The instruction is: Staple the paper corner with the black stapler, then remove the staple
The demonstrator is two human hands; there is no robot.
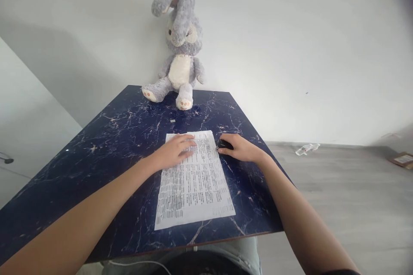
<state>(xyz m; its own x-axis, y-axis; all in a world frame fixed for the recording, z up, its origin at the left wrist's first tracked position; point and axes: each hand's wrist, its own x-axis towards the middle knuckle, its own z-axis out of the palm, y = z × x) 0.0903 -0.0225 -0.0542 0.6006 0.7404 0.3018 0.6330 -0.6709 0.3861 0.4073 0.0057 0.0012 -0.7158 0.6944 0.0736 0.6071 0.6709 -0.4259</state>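
Observation:
A printed paper sheet [206, 180] lies on the dark blue marbled table, its text in dense columns. Its top edge has a small step, as if a second sheet lay under it. My left hand [176, 151] rests flat on the upper left of the paper with fingers apart, holding nothing. Just past the paper's upper right edge, my right hand [240, 148] is closed around a small black stapler-like tool [225, 145]. The tool's shiny front end points at the paper's edge; my fingers hide most of it.
A grey plush rabbit [180, 71] sits at the table's [129, 116] far end against the white wall. A tiny pale piece [172, 120] lies between rabbit and paper. On the floor at right are a clear plastic item [306, 149] and a cardboard box [402, 159].

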